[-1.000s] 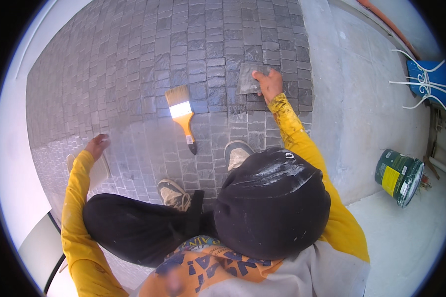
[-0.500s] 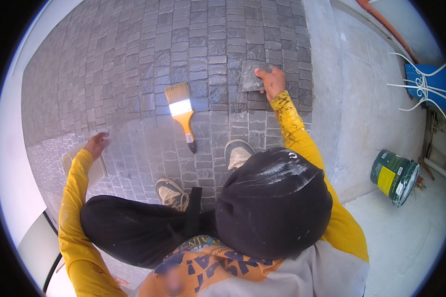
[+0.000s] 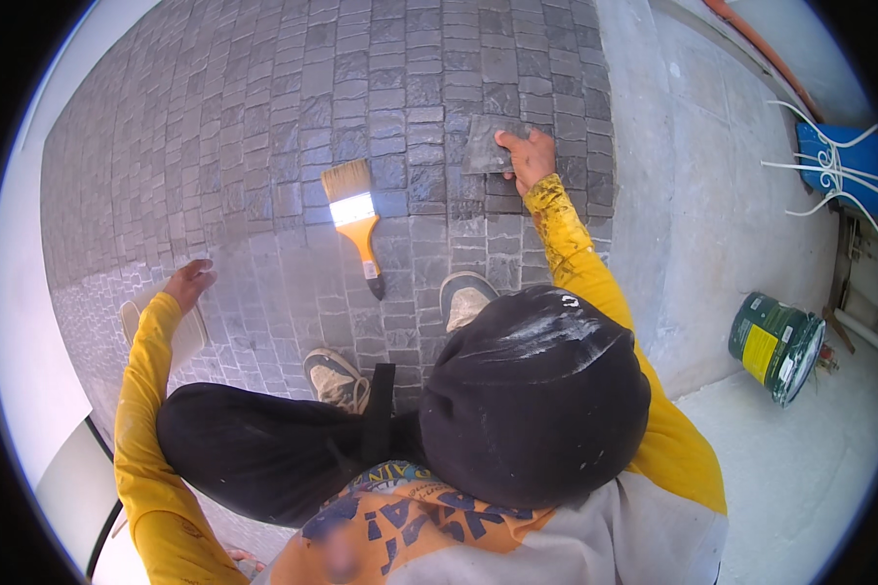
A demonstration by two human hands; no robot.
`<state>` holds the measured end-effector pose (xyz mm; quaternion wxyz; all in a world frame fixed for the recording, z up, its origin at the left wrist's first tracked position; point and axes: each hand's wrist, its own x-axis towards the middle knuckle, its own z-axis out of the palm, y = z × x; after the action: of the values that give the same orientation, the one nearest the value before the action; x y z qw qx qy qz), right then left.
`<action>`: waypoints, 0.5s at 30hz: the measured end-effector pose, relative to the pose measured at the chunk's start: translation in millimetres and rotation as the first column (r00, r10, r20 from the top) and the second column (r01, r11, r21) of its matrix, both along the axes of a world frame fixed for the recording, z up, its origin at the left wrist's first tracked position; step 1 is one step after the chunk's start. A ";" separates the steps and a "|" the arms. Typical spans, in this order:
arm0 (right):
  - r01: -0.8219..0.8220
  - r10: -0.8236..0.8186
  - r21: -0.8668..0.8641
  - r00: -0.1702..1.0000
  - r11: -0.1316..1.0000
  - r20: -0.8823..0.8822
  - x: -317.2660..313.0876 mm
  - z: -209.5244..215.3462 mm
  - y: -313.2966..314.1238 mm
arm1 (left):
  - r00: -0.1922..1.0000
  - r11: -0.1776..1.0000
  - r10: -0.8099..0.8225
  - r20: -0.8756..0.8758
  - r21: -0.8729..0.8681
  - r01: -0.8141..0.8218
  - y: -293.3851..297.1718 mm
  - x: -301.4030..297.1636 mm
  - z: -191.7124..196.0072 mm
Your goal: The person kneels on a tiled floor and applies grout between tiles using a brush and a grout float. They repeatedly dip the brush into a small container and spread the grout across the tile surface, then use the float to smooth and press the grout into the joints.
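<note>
Head view, left to right: left hand [image 3: 187, 283] flat and empty on pavers [image 3: 263, 146], brush [image 3: 356, 219] lying loose between, right hand [image 3: 529, 161] pinching grey sheet [image 3: 488, 143] flat on stone; best rubbed with even pressure, I judge.

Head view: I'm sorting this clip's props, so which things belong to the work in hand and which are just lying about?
In use:
right hand pressing a grey sheet on the stone paving
left hand resting on the paving beside a pale flat thing

Lying about:
yellow-handled brush, untouched
green paint can on its side
blue chair
</note>
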<state>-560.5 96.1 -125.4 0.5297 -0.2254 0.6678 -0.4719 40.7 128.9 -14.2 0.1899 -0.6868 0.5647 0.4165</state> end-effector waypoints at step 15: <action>-0.010 0.009 0.061 1.000 0.998 0.008 -3.2 0.6 -0.9 | 0.999 1.000 0.018 -0.034 0.013 -0.018 -2.4 3.2 -4.3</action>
<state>-563.7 95.2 -124.8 0.5411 -0.2104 0.6789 -0.4495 43.9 126.5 -18.5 0.1812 -0.6834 0.5589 0.4334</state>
